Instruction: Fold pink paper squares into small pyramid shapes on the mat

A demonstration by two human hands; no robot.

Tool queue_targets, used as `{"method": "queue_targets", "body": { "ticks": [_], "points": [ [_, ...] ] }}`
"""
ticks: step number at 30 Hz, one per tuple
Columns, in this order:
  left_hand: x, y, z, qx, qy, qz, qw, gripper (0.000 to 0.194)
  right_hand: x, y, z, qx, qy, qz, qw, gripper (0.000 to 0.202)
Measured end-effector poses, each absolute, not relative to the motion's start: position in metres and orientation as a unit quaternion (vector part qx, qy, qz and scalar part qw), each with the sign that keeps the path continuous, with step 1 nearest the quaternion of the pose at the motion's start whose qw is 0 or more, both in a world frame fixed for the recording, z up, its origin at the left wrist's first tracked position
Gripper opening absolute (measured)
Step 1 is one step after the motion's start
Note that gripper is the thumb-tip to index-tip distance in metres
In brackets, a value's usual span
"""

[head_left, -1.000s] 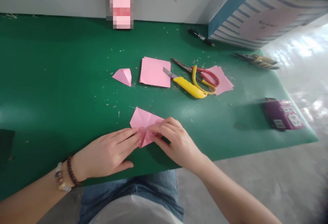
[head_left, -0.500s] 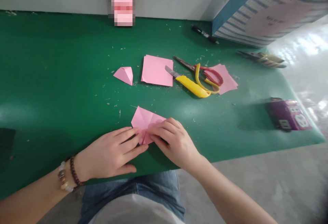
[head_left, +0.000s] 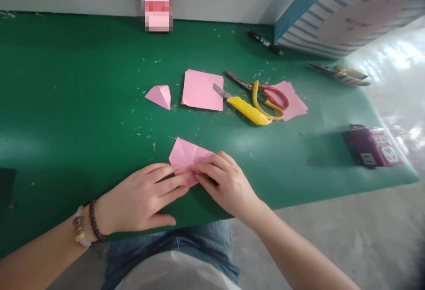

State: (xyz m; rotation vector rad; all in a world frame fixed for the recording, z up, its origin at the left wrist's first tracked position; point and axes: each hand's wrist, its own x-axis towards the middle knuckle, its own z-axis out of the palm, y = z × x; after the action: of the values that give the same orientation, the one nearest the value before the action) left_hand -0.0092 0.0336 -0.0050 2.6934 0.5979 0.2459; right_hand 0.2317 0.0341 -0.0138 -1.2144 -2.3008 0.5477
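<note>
A partly folded sheet of pink paper (head_left: 187, 152) lies on the green table, creased across its surface. My left hand (head_left: 146, 195) rests flat with its fingers stretched out, their tips on the paper's lower left part. From the right, my right hand (head_left: 226, 181) pinches the paper's lower right part between thumb and fingers, which cover that edge. Beyond the hands are a small folded pink paper piece (head_left: 160, 97) and a stack of square pink paper (head_left: 202, 90). The blade of a yellow utility knife (head_left: 249, 110) lies over the stack's right edge.
Scissors (head_left: 260, 91) with red and yellow handles lie partly on more pink paper (head_left: 295, 102). A black pen (head_left: 264, 42), pliers (head_left: 341, 74) and a purple box (head_left: 373, 147) are farther right. A striped box (head_left: 332, 20) stands at the back right. Paper scraps dot the green table (head_left: 83, 82).
Both hands stay on the pink paper, with the left fingers shifted very slightly left. A small flap near the fingertips now looks flatter. The whole view has shifted a little.
</note>
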Motion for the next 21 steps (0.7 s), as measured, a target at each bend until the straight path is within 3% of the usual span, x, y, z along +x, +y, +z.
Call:
{"method": "queue_targets", "body": {
  "ticks": [21],
  "points": [
    [-0.0118,0.0392,-0.0044,0.944,0.219,0.066,0.239,0.056,0.2348,0.0353,-0.0157,-0.445,-0.824,0.235,0.261,0.013]
  ]
}}
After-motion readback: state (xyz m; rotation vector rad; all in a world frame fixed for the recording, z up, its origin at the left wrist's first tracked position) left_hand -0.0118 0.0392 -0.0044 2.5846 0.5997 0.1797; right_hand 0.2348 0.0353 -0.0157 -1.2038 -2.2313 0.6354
